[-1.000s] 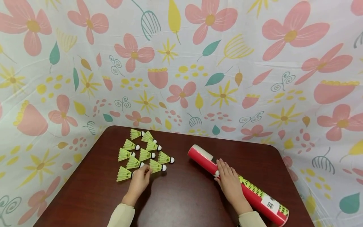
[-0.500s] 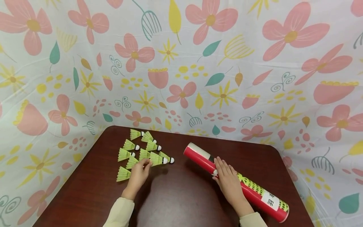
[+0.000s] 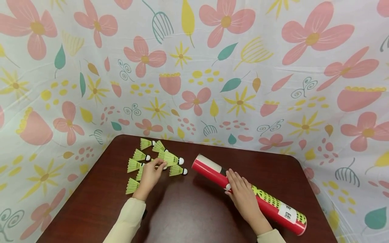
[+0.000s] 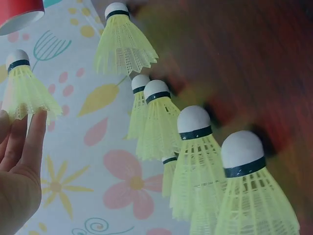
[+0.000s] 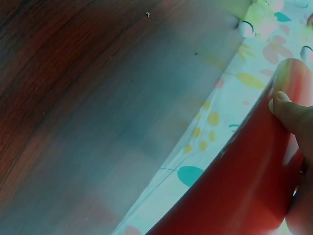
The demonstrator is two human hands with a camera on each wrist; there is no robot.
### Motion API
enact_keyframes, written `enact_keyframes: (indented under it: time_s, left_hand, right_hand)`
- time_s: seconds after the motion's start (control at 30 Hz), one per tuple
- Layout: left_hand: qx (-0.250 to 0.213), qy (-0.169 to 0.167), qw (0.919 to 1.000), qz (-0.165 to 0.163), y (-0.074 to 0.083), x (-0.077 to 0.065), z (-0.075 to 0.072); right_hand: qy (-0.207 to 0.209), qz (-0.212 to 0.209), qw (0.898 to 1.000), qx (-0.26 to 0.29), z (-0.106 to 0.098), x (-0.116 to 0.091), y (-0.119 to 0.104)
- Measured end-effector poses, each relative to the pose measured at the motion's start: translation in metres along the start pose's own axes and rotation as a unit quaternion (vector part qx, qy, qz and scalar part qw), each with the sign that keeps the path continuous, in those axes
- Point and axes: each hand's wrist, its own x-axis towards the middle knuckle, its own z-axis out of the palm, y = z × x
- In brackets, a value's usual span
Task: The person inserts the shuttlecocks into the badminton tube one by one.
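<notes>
My left hand [image 3: 151, 177] pinches a yellow shuttlecock [image 3: 171, 159] by the rim of its skirt, its white cork pointing right toward the tube. In the left wrist view this shuttlecock [image 4: 33, 90] sits at the fingertips, with the corner of the red tube's end [image 4: 22, 14] above it. My right hand [image 3: 243, 195] grips a red shuttlecock tube [image 3: 209, 169] around its middle; the thumb lies along the near side in the right wrist view. The tube lies slantwise, its left end off the table and facing the held shuttlecock. The inside of the tube is hidden.
Several more yellow shuttlecocks [image 3: 133, 186] lie in loose rows on the left of the dark wooden table [image 3: 188, 209], corks to the right. One shuttlecock [image 3: 177, 170] lies nearest the tube. A flowered cloth [image 3: 194, 67] hangs behind the table.
My left hand has lifted the shuttlecock from the front of the group and moved it up and slightly right. My right hand has shifted the tube leftward, its left end rising.
</notes>
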Motion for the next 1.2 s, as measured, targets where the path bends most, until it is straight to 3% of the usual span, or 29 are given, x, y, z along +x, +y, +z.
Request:
enact_keyframes:
  time_s: [0.17,0.33,0.6,0.9,1.2]
  left_hand:
    - [0.007,-0.010,0.9999,0.009,0.003,0.006,-0.001]
    - [0.010,-0.032,0.9994,-0.004,0.006,0.012,0.000]
    - [-0.010,-0.063,0.9980,0.002,0.009,0.016,0.007]
    - [-0.029,-0.055,0.9971,0.044,0.009,0.016,0.015]
    - [-0.081,-0.058,0.9934,0.057,0.012,0.012,0.026]
  right_hand:
    - [0.016,-0.013,1.000,-0.001,0.000,0.001,-0.003]
    - [0.037,-0.023,0.999,0.003,0.003,0.002,-0.003]
    - [0.062,-0.041,0.997,0.019,0.005,0.003,-0.006]
    - [0.065,-0.046,0.997,0.015,0.006,0.005,-0.008]
    - [0.058,-0.046,0.997,0.022,0.007,0.007,-0.009]
